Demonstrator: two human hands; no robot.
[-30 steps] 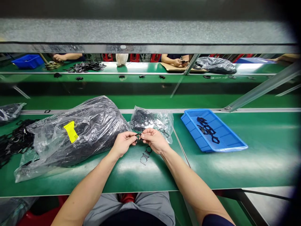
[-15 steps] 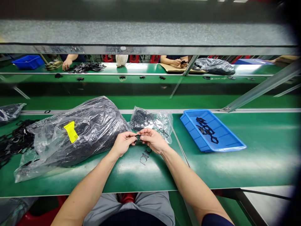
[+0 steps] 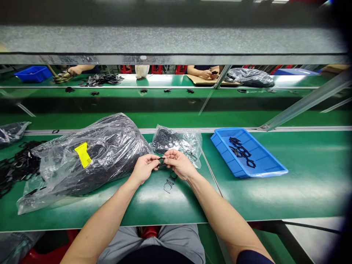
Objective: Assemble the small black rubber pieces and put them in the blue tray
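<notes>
One small black part [image 3: 161, 159], mid-frame, is pinched by thumb and fingers of the left hand [image 3: 143, 168] and the right hand [image 3: 179, 164]. Around them: three plastic bags [image 3: 110, 146], centre to far left; one blue tray [image 3: 265, 161], right.

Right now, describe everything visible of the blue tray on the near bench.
The blue tray is a shallow, open-topped rectangle, apparently plastic, with low walls and straight lines on its floor. It rests upright and angled on the green bench, right of the person's right hand, which does not touch it. Several black, ring-like parts lie inside, mostly towards its left.
</notes>
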